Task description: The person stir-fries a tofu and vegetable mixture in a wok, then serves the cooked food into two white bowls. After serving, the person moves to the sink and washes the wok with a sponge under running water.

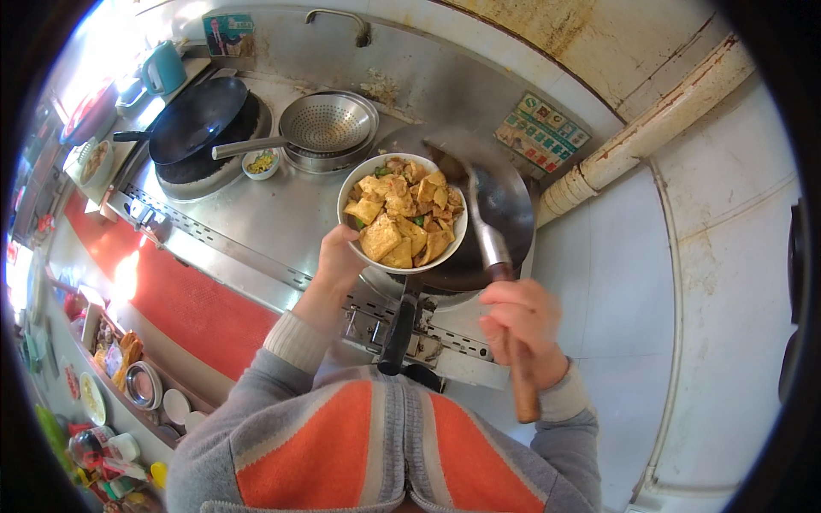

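Note:
My left hand [341,255] grips the rim of a white bowl [463,221], held over the near left part of a dark wok [513,205]. Browned tofu pieces [391,234] fill the bowl, with bits of meat and green pepper among them. In my right hand [524,317] is the wooden handle of a metal wok spatula [490,240]. Its shaft runs up beside the bowl, and its blade reaches into the far side of the wok. The wok's black handle [399,333] points toward my body. Much of the wok's inside is hidden behind the bowl.
Left of the wok, a perforated strainer [327,123] rests on a metal pot [321,160]. A small bowl of chopped food [261,163] sits beside a second wok [199,118]. A faucet [340,16] juts from the back wall. At right runs a pipe [641,131]; lower left are crowded shelves [154,391].

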The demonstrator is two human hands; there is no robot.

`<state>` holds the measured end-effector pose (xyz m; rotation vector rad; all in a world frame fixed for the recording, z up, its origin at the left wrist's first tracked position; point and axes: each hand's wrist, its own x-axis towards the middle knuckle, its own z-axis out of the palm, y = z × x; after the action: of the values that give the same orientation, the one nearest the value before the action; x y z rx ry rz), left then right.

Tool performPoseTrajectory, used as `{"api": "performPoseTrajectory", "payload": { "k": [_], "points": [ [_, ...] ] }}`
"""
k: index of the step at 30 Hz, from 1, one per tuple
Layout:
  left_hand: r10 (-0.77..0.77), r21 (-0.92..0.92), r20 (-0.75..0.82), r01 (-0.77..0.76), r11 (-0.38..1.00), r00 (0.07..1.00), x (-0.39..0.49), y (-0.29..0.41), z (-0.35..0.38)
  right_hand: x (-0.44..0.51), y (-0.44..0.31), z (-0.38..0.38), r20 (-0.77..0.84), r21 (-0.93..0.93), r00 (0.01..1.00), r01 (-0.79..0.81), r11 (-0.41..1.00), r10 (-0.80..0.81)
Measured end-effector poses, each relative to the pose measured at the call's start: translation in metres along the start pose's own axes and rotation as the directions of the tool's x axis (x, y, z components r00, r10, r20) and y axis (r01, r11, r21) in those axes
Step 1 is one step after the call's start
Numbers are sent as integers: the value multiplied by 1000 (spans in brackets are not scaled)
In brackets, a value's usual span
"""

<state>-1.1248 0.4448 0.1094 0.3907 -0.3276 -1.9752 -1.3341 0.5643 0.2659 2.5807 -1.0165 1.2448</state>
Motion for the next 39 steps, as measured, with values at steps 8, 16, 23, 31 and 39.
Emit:
{"api": "performPoseTrajectory", "payload": {
  "k": [8,16,23,31,39],
  "points": [
    [104,-11,6,-104,995,995,-15,19,-46,-24,108,-3,-210,427,509,-720,547,835],
    [323,95,-142,-312,945,936,-75,70,-77,-100,185,22,-173,568,-23,-819,80,985],
    [312,102,-183,-298,949,932,-84,84,-75,-143,207,161,188,981,-132,-23,-193,973],
    [140,93,-105,-130,987,985,-51,66,-42,-105,204,155,90,996,-266,27,-86,960],
    [-77,136,-213,107,985,974,-3,35,-30,-50,152,28,-89,988,-185,-143,63,979]
  ]
}}
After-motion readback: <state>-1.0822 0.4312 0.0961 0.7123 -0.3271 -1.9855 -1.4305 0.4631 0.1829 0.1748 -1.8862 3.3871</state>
